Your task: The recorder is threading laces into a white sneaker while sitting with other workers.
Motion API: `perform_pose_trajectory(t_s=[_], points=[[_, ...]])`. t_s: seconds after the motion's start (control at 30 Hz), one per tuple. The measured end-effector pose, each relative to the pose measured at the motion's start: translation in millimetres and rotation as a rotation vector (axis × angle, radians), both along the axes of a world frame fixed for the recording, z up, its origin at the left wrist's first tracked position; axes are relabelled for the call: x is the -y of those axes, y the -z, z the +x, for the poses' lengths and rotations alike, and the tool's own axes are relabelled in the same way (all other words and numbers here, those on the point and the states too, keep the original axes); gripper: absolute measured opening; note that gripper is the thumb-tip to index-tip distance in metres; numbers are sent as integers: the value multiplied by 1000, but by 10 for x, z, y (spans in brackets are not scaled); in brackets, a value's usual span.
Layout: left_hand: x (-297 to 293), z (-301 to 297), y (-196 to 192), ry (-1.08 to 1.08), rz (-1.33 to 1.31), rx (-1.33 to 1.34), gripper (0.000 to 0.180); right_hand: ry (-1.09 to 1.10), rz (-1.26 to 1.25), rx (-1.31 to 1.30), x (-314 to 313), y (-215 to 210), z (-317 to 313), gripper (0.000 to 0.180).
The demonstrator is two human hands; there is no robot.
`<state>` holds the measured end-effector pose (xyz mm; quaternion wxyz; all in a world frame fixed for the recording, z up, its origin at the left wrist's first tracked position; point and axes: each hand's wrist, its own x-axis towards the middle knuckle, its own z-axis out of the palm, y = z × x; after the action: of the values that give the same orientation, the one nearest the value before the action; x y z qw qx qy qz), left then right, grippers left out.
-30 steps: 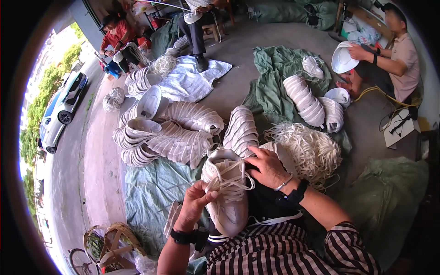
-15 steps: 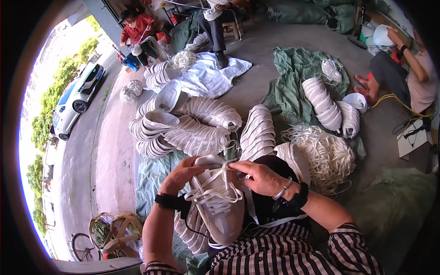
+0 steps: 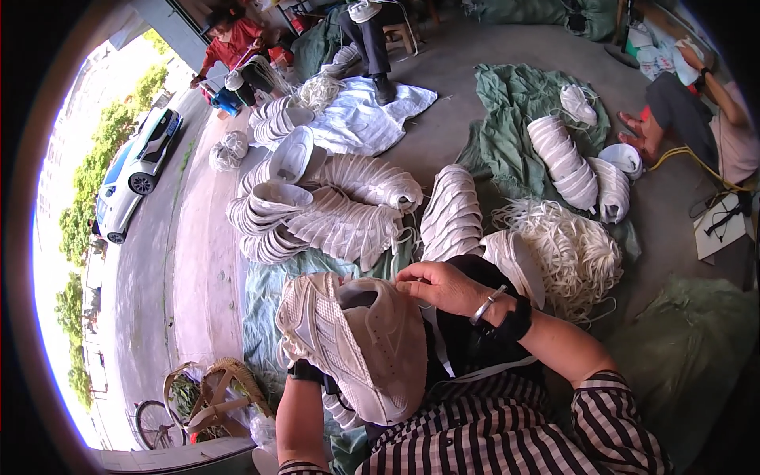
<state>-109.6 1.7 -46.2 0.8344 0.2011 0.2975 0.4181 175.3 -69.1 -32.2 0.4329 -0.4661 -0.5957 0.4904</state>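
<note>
Two pale beige and white shoe uppers are in front of me. The left one, a mesh shoe upper (image 3: pixel 313 328), is tilted on its side and covers my left hand; only the wrist with its black band shows below. Pressed against it is a second shoe upper (image 3: pixel 396 356), with a row of eyelets and a dark opening at the top. My right hand (image 3: pixel 447 289) has its thumb and fingers closed at the top edge of this second upper. A silver bangle and a black band circle the right wrist.
Stacks of nested white uppers (image 3: pixel 340 226) lie ahead on green sheeting. A heap of white laces (image 3: pixel 566 257) sits to the right. Several people work farther off, one beside a white cloth (image 3: pixel 356 131). A woven basket (image 3: pixel 226 388) stands at lower left.
The laced upper has turned and swung left, and its loose lace loops no longer show. My left hand has gone behind it. The upper with eyelets has come into view.
</note>
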Motion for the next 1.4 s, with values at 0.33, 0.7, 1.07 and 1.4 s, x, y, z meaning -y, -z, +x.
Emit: perform_pose_trajectory(t_s=[0.33,0.7,1.07,1.4], points=[[174,124,-61,-106,497,-108,47,-106,-193,48,-512,39,24,38],[-5,-35,101,58,84,-245,42,-525,74,-856,-31,84,1391,50],[-222,812,-147,635,318,-397,38,23,-31,-116,-521,-27,573,32],[151,823,-505,276,1031,-790,81,-132,131,550,-577,-262,340,18]])
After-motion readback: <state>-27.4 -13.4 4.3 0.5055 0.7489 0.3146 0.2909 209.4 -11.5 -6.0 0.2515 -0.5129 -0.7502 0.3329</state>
